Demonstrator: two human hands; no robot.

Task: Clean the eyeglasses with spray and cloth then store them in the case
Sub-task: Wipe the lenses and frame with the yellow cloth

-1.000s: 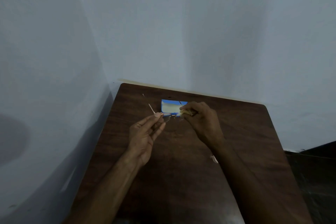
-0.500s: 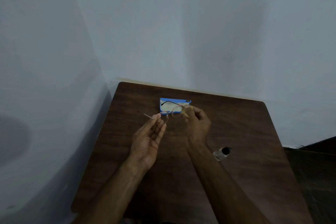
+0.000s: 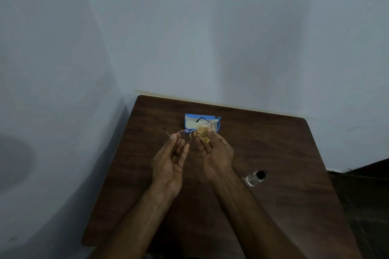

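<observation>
Thin round-rimmed eyeglasses are held up over the middle of the brown table. My left hand pinches the left rim between thumb and fingers. My right hand pinches a crumpled yellow cloth around the right lens, which the cloth hides. Behind the hands lies the open blue case with a pale lining. A small clear spray bottle with a black cap lies on its side to the right of my right forearm.
The table stands in a corner, with pale walls close on the left and behind it. Its right edge borders a dark floor.
My right hand has turned palm up while rubbing the cloth on the right lens. The glasses have swung round to face me. The spray bottle came into view from behind my forearm.
</observation>
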